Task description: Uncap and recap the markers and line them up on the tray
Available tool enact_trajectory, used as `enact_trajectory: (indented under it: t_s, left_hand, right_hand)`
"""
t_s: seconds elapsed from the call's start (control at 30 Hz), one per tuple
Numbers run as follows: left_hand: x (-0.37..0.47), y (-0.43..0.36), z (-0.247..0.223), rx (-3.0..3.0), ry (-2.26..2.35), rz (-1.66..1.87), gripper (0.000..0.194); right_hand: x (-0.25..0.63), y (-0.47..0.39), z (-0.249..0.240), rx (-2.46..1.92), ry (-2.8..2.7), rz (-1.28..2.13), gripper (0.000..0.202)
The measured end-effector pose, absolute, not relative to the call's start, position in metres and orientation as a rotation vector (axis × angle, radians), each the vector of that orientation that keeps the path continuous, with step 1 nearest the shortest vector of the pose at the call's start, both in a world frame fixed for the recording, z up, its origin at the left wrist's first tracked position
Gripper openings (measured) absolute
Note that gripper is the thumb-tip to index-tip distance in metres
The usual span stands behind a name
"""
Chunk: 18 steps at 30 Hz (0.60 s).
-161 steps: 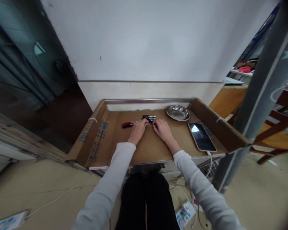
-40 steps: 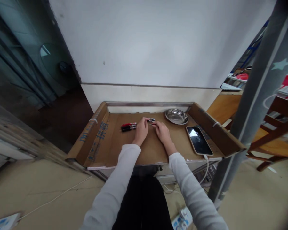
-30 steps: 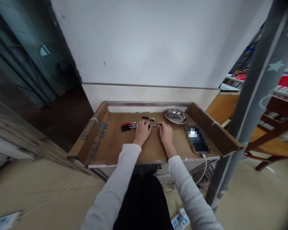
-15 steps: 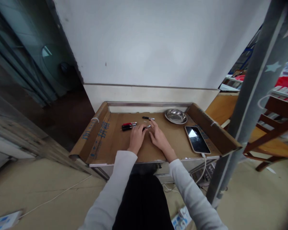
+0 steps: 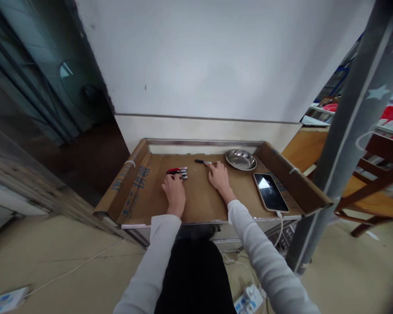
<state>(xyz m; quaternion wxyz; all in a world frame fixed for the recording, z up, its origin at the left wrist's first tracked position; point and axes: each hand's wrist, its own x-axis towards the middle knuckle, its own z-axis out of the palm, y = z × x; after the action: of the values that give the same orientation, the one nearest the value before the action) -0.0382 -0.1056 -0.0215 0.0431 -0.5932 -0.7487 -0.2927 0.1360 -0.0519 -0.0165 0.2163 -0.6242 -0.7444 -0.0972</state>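
On the brown cardboard surface (image 5: 196, 198), a red marker (image 5: 174, 169) lies at the left with black markers (image 5: 184, 174) beside it, silver ends pointing right. My left hand (image 5: 175, 195) is at the near side of this row, its fingers closed on the nearest black marker (image 5: 184, 177), which they partly cover. Farther back, another black marker (image 5: 201, 161) lies apart on the cardboard. My right hand (image 5: 220, 178) reaches to that marker's right end, index fingertip touching it, thumb held apart and fingers slightly bent.
A round steel dish (image 5: 241, 160) stands at the back right. In front of it lies a phone (image 5: 270, 192) with a white cable (image 5: 280, 224) plugged in. Raised cardboard sides (image 5: 294, 181) edge the table; a grey post (image 5: 340, 131) stands at the right.
My left hand has moved left to the marker row with the black marker that was between my hands. My right hand has left that marker and shifted slightly right and up.
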Motion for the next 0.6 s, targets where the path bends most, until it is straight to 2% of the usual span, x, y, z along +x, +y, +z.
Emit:
enact_trajectory:
  t_s: [0.2,0.37,0.6]
  left_hand:
    - [-0.032,-0.094,-0.020,-1.903,-2.228,-1.025,0.030]
    - [-0.019,-0.099,-0.014,-2.171,-1.890,-0.799,0.033]
    - [-0.003,-0.089,-0.012,-2.219,-1.857,-0.659,0.036]
  right_hand:
    - [0.138,-0.052,-0.019,-1.738,-2.042,-0.251,0.030]
    - [0.140,-0.056,-0.021,-1.712,-2.002,-0.244,0.024]
    - [0.147,-0.058,-0.027,-1.760,-1.938,-0.223,0.020]
